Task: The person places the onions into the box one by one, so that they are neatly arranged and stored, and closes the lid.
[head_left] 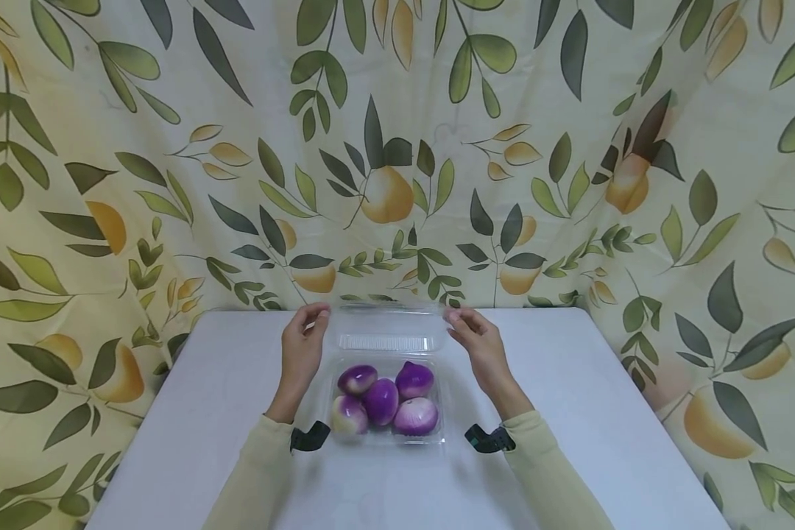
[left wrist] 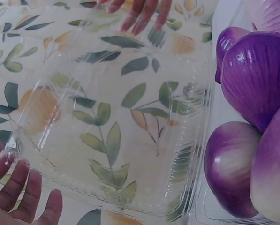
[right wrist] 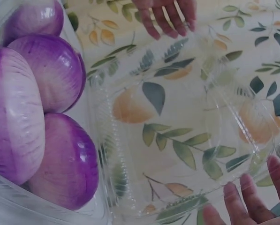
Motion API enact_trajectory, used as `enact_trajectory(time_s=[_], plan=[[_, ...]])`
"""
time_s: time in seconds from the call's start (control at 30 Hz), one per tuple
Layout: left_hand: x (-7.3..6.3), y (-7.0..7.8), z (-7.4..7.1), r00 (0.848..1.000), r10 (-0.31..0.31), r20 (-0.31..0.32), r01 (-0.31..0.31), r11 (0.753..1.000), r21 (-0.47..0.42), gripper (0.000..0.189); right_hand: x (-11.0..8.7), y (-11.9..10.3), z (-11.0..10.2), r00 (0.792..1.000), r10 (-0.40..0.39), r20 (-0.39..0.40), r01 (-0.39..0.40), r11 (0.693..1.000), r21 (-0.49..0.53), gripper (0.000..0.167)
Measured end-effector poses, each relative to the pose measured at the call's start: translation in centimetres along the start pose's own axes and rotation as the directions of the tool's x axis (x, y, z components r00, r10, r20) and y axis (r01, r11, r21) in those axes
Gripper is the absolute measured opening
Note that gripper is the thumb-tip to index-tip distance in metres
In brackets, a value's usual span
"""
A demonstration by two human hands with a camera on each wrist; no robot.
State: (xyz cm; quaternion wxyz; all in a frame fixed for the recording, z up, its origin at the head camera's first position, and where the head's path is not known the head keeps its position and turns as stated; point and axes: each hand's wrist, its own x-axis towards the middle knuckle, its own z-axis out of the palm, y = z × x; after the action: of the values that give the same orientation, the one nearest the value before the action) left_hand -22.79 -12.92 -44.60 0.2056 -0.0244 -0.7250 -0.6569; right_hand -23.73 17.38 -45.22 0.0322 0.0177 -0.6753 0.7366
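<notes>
Several purple onions (head_left: 380, 402) lie inside a clear plastic clamshell box (head_left: 430, 439) at the middle of the table. Its hinged clear lid (head_left: 387, 341) stands raised at the far side of the box. At the lid's far left corner my left hand (head_left: 301, 346) pinches the edge between thumb and fingers. The opposite corner is pinched by my right hand (head_left: 483, 350). Both wrist views show the transparent lid (left wrist: 130, 126) tilted up beside the onions (right wrist: 64, 159), with fingertips (right wrist: 231, 190) along its rim.
The box stands on a white table (head_left: 238, 397). A curtain (head_left: 397, 147) printed with leaves and fruit hangs behind and on both sides. Dark wrist cameras (head_left: 310, 436) sit at the cuffs of the pale yellow sleeves (head_left: 255, 471).
</notes>
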Motion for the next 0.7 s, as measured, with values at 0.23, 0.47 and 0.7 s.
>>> enact_trajectory(time_s=[0.23, 0.47, 0.7], plan=[[-0.7, 0.2, -0.3, 0.999, -0.034, 0.0, 0.034, 0.999, -0.024, 0.022, -0.8, 0.5, 0.3, 0.999, -0.02, -0.031, 0.022, 0.997, 0.069, 0.023], [-2.5, 2.9, -0.8, 0.999, -0.029, -0.018, 0.029, 0.999, 0.026, 0.022, -1.6, 1.1, 0.8, 0.997, -0.044, -0.068, 0.049, 0.995, 0.083, 0.017], [-3.4, 2.7, -1.1, 1.0, 0.0, -0.013, 0.0, 1.0, 0.006, 0.019, -2.4, 1.4, 0.9, 0.996, -0.055, -0.073, 0.059, 0.997, 0.052, 0.021]])
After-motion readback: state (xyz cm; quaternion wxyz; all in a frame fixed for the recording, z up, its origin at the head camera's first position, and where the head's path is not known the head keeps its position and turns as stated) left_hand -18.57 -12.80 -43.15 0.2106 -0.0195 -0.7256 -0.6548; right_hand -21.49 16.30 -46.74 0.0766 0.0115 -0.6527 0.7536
